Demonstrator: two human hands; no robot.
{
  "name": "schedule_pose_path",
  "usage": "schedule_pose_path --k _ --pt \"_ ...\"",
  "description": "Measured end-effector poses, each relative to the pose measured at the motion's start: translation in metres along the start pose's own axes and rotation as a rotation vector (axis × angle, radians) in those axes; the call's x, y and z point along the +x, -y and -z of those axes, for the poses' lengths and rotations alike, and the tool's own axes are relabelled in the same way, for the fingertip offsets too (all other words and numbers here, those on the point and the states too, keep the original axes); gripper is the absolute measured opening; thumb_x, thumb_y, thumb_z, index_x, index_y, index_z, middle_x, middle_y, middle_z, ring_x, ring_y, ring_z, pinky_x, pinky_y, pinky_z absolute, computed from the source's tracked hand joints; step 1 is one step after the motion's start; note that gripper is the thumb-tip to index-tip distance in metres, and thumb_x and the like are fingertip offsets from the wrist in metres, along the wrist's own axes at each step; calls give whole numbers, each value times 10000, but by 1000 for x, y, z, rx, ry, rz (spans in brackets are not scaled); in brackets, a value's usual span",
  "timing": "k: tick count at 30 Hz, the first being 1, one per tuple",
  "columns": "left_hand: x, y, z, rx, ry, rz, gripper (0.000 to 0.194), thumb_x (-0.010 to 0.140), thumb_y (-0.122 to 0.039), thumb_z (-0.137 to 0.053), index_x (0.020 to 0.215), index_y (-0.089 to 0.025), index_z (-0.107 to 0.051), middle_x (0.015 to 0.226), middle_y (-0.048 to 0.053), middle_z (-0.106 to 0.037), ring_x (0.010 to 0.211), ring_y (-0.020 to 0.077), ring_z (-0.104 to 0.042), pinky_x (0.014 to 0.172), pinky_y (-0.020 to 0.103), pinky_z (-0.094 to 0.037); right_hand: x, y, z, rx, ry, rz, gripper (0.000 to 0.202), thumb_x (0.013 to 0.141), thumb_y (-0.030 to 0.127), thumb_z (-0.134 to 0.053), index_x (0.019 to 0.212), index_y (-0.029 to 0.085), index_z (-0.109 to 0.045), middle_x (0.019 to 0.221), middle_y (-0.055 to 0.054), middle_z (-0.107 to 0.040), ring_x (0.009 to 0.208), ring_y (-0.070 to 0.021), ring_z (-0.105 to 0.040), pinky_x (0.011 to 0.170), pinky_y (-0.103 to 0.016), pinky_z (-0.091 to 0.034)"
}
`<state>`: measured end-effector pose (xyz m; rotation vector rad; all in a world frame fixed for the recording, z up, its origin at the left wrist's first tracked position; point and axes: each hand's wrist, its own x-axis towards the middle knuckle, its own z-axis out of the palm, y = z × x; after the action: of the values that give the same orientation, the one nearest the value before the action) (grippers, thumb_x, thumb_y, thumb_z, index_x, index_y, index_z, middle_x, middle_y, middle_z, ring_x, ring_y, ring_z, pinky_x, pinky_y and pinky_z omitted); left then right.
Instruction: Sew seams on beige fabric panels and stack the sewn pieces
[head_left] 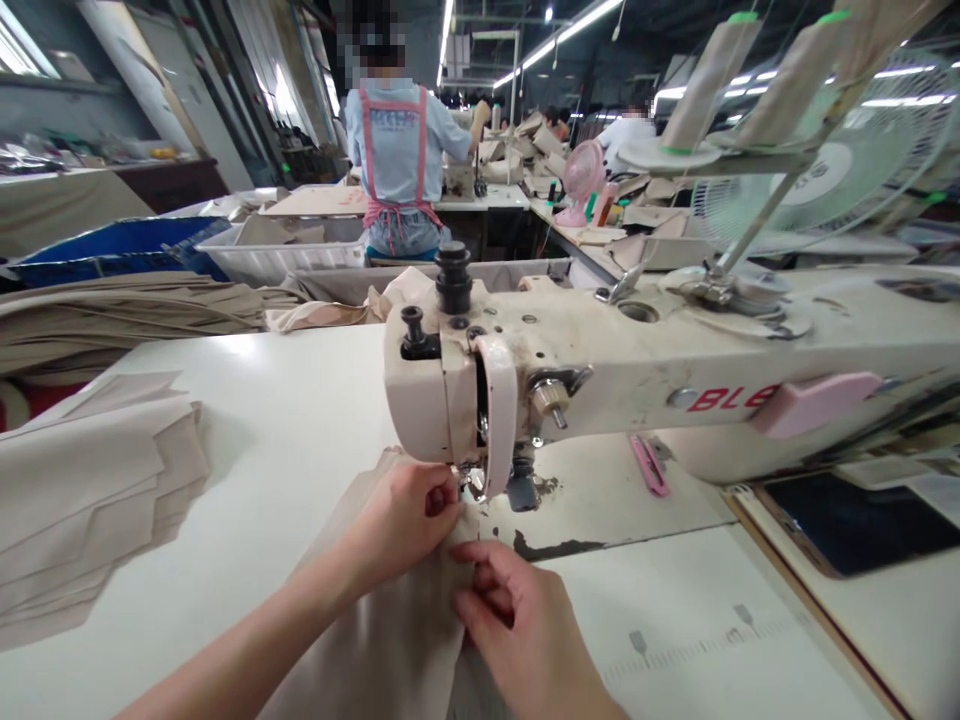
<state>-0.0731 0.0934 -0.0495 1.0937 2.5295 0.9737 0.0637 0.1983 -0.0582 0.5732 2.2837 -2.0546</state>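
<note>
A beige fabric piece (pixel 390 630) lies on the white table (pixel 300 430) under the head of a cream sewing machine (pixel 600 370). My left hand (pixel 409 515) pinches the fabric's edge right at the needle and presser foot (pixel 472 485). My right hand (pixel 517 620) grips the same fabric a little nearer to me, fingers curled over a fold. The needle tip is hidden behind my left fingers.
A stack of cut beige pieces (pixel 90 490) sits at the left, with more piled fabric (pixel 135 310) behind it. Pink snips (pixel 649 465) lie under the machine arm. Thread cones (pixel 705 80) and a fan (pixel 847 170) stand at the right. A person in a pink apron (pixel 397 150) works ahead.
</note>
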Motion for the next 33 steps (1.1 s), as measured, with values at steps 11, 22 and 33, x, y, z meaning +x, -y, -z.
schedule_pose_path --k 11,22,33 --pt "20 -5 2 35 -208 137 142 729 -135 -495 587 -151 -496 585 -13 -507 547 99 -411 524 210 -334 27 -1 18 17 7 -38 272 764 275 -602 1006 164 -659 749 -38 -665 632 -187 -645 553 -267 -466" --pt "-112 -19 -22 -152 -196 -78 769 640 -303 -731 1315 -244 -367 1187 103 -480 893 201 -557 779 307 -520 -20 -16 5 385 25 -170 607 728 398 -713 1252 196 -483 1039 -113 -654 748 -220 -675 599 -316 -555" --pt "-135 -27 -18 -138 -127 -159 522 715 -38 -491 1192 -248 -464 1106 58 -548 993 162 -595 851 212 -538 -54 -21 -8 369 64 -116 614 770 486 -676 1271 208 -456 1121 -129 -630 806 -220 -669 723 -351 -555"
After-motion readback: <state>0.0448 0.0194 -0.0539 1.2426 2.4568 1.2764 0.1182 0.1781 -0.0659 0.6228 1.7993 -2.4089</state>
